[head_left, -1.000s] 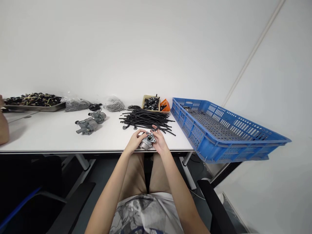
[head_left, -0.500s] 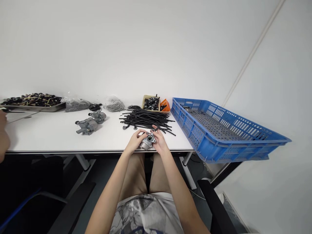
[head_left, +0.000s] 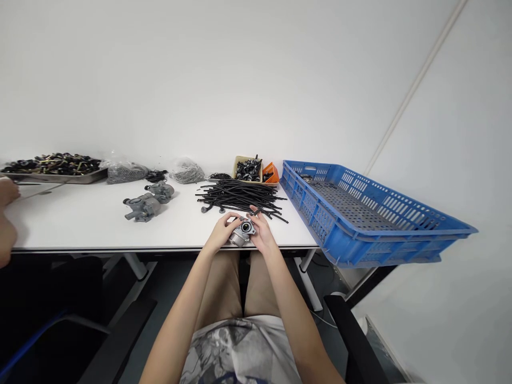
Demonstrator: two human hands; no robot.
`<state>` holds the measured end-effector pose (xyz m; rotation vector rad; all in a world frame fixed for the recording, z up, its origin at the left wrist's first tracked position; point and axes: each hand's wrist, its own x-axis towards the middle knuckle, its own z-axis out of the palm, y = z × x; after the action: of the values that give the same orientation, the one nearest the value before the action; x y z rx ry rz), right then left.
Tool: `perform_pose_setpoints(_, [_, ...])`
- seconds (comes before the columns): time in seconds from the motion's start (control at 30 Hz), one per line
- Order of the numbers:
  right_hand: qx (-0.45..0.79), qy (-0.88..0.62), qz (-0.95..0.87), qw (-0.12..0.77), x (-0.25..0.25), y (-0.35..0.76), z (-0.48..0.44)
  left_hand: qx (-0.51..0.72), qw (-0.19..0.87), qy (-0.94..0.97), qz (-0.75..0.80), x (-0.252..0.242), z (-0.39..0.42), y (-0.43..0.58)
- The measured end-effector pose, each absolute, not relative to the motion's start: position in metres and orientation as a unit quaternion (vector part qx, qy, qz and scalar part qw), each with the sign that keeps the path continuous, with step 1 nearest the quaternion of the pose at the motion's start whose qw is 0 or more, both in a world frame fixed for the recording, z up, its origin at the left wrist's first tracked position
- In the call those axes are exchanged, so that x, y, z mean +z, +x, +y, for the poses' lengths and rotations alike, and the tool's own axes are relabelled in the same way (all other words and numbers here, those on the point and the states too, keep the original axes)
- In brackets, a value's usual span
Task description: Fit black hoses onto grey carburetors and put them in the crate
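Note:
At the front edge of the table, a grey metal carburetor (head_left: 241, 237) sits between my two hands, its round dark bore facing up. My left hand (head_left: 222, 230) is closed on its left side, thumb on top. My right hand (head_left: 262, 232) grips the right side, with a small black part (head_left: 254, 212) by its fingertips. Just beyond lies a heap of black rubber hoses (head_left: 242, 194). Two more carburetors stand to the left, one nearer (head_left: 143, 207) and one behind it (head_left: 160, 191).
A large blue plastic crate (head_left: 336, 240) stands at the right. Along the wall are a yellow bin (head_left: 237, 160) of black parts, an orange basket (head_left: 274, 170), plastic bags (head_left: 187, 172) and a metal tray (head_left: 90, 177) of small parts. Another person's hand (head_left: 7, 192) is at far left.
The other person's hand at the far left has moved slightly into view. My hands and the carburetor stay almost where they were.

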<state>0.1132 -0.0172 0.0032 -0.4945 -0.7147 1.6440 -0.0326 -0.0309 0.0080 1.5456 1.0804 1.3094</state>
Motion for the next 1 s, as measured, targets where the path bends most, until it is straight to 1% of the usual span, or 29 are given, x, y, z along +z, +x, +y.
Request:
perform_pose_setpoints(0.13, [0.713, -0.197, -0.312, 0.596, 0.002, 0.115, -0.016, 0.528, 0.414, 0.609, 0.424, 0.007, -0.029, -0.033])
perform_pose_setpoints(0.3, [0.724, -0.172, -0.325, 0.584, 0.003, 0.116, -0.016, 0.542, 0.394, 0.611, 0.422, 0.007, -0.029, -0.033])
perform_pose_setpoints(0.57, [0.683, -0.22, -0.335, 0.611, -0.003, 0.109, -0.011, 0.533, 0.401, 0.608, 0.431, 0.005, -0.028, -0.033])
perform_pose_setpoints(0.83, [0.703, -0.203, -0.327, 0.598, 0.0, 0.112, -0.01, 0.569, 0.388, 0.588, 0.424, 0.009, -0.027, -0.032])
perform_pose_setpoints(1.0, [0.69, -0.225, -0.31, 0.615, -0.004, 0.11, -0.006, 0.541, 0.397, 0.592, 0.446, 0.007, -0.028, -0.032])
